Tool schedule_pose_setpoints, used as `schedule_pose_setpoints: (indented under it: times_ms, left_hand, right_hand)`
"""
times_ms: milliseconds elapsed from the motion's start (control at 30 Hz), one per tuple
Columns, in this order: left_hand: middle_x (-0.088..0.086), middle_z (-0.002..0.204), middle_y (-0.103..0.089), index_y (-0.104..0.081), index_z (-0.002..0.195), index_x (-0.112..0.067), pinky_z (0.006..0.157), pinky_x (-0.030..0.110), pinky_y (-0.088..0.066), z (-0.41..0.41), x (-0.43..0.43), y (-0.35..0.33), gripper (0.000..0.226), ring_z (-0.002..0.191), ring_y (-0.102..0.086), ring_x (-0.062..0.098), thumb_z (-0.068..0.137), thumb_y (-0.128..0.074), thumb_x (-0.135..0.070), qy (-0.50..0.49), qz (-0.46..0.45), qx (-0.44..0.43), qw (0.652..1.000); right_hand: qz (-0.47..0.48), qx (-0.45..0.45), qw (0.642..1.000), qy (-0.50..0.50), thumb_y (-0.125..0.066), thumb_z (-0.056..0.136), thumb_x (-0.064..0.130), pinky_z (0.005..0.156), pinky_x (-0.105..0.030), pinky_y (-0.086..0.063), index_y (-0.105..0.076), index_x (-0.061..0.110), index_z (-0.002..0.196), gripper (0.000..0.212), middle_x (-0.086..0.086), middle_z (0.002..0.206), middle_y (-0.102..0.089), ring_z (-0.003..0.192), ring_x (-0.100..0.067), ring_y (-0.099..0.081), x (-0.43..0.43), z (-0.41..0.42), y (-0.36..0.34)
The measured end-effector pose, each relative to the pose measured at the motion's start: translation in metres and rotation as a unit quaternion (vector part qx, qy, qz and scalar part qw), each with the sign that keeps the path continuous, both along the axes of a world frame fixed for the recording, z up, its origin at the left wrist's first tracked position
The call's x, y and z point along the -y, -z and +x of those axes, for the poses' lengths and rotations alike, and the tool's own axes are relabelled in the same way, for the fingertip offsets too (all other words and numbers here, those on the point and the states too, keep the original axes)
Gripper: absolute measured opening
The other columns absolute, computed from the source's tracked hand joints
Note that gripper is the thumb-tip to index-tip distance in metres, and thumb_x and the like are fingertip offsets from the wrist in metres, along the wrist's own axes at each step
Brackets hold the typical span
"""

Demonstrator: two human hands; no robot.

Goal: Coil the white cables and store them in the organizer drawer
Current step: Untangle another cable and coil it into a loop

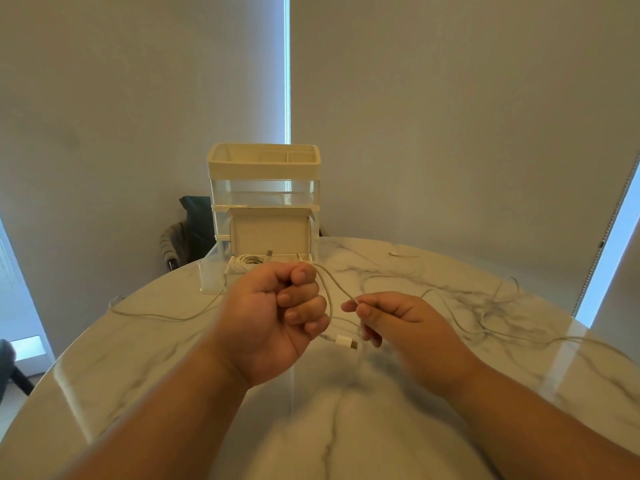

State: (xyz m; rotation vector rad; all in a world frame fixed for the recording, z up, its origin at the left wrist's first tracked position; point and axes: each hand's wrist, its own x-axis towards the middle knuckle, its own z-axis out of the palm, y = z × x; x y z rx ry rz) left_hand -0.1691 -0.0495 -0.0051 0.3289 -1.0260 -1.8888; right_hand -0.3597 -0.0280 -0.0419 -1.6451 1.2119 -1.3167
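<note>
Head view: both hands (277, 313) closed on one white cable (337, 285).

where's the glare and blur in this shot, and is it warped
Head view: glare streaks the marble table at right, from bright window gaps; the forearms and near table edge are blurred, the right hand slightly smeared; wide-angle distortion bows the walls and table rim; the organizer stays fairly sharp.

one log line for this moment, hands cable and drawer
phase: coiling | left hand: fist on white cable | right hand: pinching same cable | organizer drawer: open, one coil inside
</note>
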Motion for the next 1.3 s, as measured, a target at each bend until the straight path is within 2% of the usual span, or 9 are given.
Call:
schedule_pose_setpoints:
  times_ms: [167,267,333,433,567,700,967,1133,1300]
  left_hand:
    - [-0.007,0.05,-0.031,-0.052,0.067,-0.016,0.049,0.025,-0.038,0.004,0.008,0.002,0.034,0.044,-0.032,0.009,0.095,-0.033,-0.017,-0.017,0.036,-0.091,0.995]
    - [-0.008,0.052,-0.033,-0.053,0.071,-0.015,0.048,0.024,-0.038,0.006,0.012,0.001,0.036,0.045,-0.033,0.009,0.099,-0.031,-0.02,-0.017,0.056,-0.125,0.99]
    - [-0.008,0.053,-0.033,-0.053,0.073,-0.015,0.048,0.024,-0.039,0.006,0.013,0.0,0.033,0.045,-0.033,0.008,0.098,-0.032,-0.02,-0.023,0.06,-0.132,0.989]
    - [-0.008,0.054,-0.033,-0.052,0.075,-0.015,0.048,0.024,-0.039,0.006,0.014,0.0,0.029,0.046,-0.033,0.008,0.097,-0.034,-0.019,-0.038,0.066,-0.134,0.988]
    - [-0.008,0.056,-0.034,-0.053,0.077,-0.015,0.051,0.023,-0.04,0.005,0.015,0.002,0.029,0.048,-0.034,0.008,0.099,-0.035,-0.019,-0.047,0.079,-0.142,0.986]
    - [-0.007,0.058,-0.036,-0.053,0.079,-0.016,0.053,0.023,-0.039,0.005,0.017,0.003,0.026,0.05,-0.035,0.008,0.098,-0.036,-0.019,-0.075,0.088,-0.144,0.983]
    - [-0.001,0.065,-0.048,-0.059,0.105,-0.008,0.066,0.028,-0.043,0.01,0.025,0.003,0.023,0.056,-0.046,0.01,0.1,-0.037,-0.013,-0.184,0.11,-0.111,0.971]
    - [0.003,0.074,-0.066,-0.062,0.115,-0.003,0.076,0.029,-0.053,0.004,0.021,0.004,0.025,0.069,-0.064,0.012,0.104,-0.042,-0.015,-0.233,0.063,-0.037,0.97]
    - [0.007,0.096,-0.077,-0.061,0.115,-0.005,0.076,0.028,-0.058,0.001,0.024,0.007,0.025,0.091,-0.074,0.018,0.105,-0.04,-0.015,-0.245,0.029,0.026,0.969]
  right_hand:
    - [0.008,-0.051,0.999,-0.013,-0.057,0.098,0.017,0.074,-0.021,-0.05,-0.077,0.033,0.097,0.025,0.0,0.074,-0.068,0.069,-0.008,-0.059,-0.003,0.007,0.003]
    - [0.012,-0.137,0.99,-0.015,-0.057,0.097,0.027,0.077,-0.033,-0.05,-0.076,0.025,0.087,0.022,0.0,0.077,-0.069,0.072,-0.009,-0.06,-0.002,0.01,0.007]
    - [0.02,-0.143,0.989,-0.026,-0.057,0.096,0.031,0.079,-0.04,-0.05,-0.075,0.024,0.099,0.02,-0.003,0.08,-0.069,0.071,-0.012,-0.059,-0.002,0.012,0.008]
    - [0.009,-0.141,0.99,-0.025,-0.058,0.097,0.026,0.074,-0.028,-0.047,-0.074,0.043,0.104,0.024,0.001,0.079,-0.069,0.069,-0.007,-0.056,-0.003,0.015,0.006]
    - [0.017,-0.15,0.988,-0.029,-0.058,0.098,0.023,0.077,-0.029,-0.047,-0.075,0.013,0.107,0.021,0.02,0.075,-0.068,0.072,0.005,-0.057,-0.006,0.014,0.006]
    - [0.023,-0.169,0.984,-0.048,-0.057,0.099,0.023,0.078,-0.017,-0.047,-0.071,0.037,0.117,0.027,0.011,0.078,-0.068,0.073,0.004,-0.057,-0.01,0.02,0.004]
    - [0.03,-0.188,0.981,-0.033,-0.062,0.095,0.024,0.073,-0.003,-0.041,-0.07,0.04,0.117,0.028,0.014,0.087,-0.073,0.08,0.008,-0.063,-0.019,0.025,-0.001]
    - [0.008,-0.178,0.984,-0.016,-0.066,0.092,0.025,0.073,-0.004,-0.042,-0.073,0.037,0.108,0.021,0.034,0.083,-0.068,0.082,0.012,-0.063,-0.02,0.026,-0.001]
    - [-0.014,-0.212,0.977,-0.01,-0.066,0.092,0.029,0.076,-0.008,-0.045,-0.072,0.048,0.096,0.021,0.031,0.094,-0.069,0.09,0.009,-0.064,-0.021,0.026,-0.004]
